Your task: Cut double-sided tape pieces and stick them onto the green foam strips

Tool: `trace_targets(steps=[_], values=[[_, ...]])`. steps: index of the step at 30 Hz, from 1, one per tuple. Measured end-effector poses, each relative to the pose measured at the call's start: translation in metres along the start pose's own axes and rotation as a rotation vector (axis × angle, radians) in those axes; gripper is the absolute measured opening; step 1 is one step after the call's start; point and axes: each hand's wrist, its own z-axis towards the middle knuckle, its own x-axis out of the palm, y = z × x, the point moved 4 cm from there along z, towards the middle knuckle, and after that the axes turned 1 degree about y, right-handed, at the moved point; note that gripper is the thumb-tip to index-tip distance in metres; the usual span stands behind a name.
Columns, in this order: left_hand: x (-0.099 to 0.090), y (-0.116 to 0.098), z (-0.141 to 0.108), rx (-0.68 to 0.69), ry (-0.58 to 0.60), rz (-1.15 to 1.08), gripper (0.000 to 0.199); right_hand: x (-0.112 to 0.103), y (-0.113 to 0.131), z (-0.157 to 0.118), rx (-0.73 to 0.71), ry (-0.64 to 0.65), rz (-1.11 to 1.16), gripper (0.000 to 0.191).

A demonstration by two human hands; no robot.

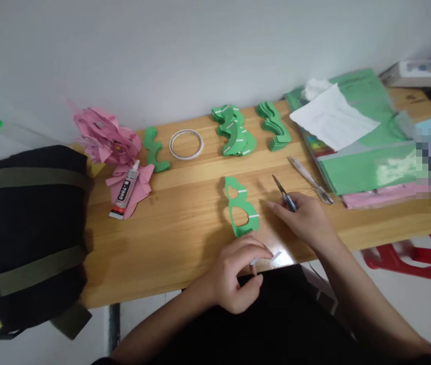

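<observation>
The right hand (308,218) holds scissors (282,191) right of the green cut-out (240,203) on the tabletop (185,238) and a careless swing could nick it, while just below it the left hand (236,271) curls at a white strip (276,256), gripping or not I can't tell

Scissors (290,203) partly hidden by right-hand fingers (285,214), black bag (36,218) cropped left

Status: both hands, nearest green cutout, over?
Right hand: holding scissors. Left hand: white strip at fingertips. Nearest green cutout: on table, two white tabs attached. Pen-like tool right of scissors.
</observation>
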Motion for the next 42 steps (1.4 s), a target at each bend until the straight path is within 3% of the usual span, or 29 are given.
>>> trace_targets(steps=[3, 8, 12, 21, 31, 38, 42], values=[[-0.009, -0.009, -0.003, -0.042, -0.07, -0.17, 0.037, -0.005, -0.005, -0.012, -0.06, -0.014, 0.124, 0.031], [-0.033, -0.015, -0.003, -0.324, -0.205, -0.736, 0.036, -0.003, -0.015, -0.036, -0.029, -0.021, 0.363, 0.029], [-0.036, -0.014, 0.002, -0.476, -0.187, -0.93, 0.042, 0.006, -0.009, -0.048, 0.007, 0.086, 0.606, 0.035], [-0.019, -0.016, 0.002, -0.649, -0.043, -0.825, 0.04, -0.001, 0.03, -0.049, -0.185, 0.31, 0.639, 0.029], [-0.012, -0.026, 0.005, -0.697, -0.085, -0.68, 0.038, -0.012, 0.031, -0.054, -0.245, 0.246, 0.597, 0.027], [-0.008, -0.038, 0.007, -0.689, -0.082, -0.686, 0.042, -0.005, 0.021, -0.064, -0.196, 0.183, 0.803, 0.031], [-0.01, -0.039, 0.008, -0.687, -0.171, -0.688, 0.046, -0.01, 0.022, -0.067, -0.194, 0.1, 0.932, 0.031]])
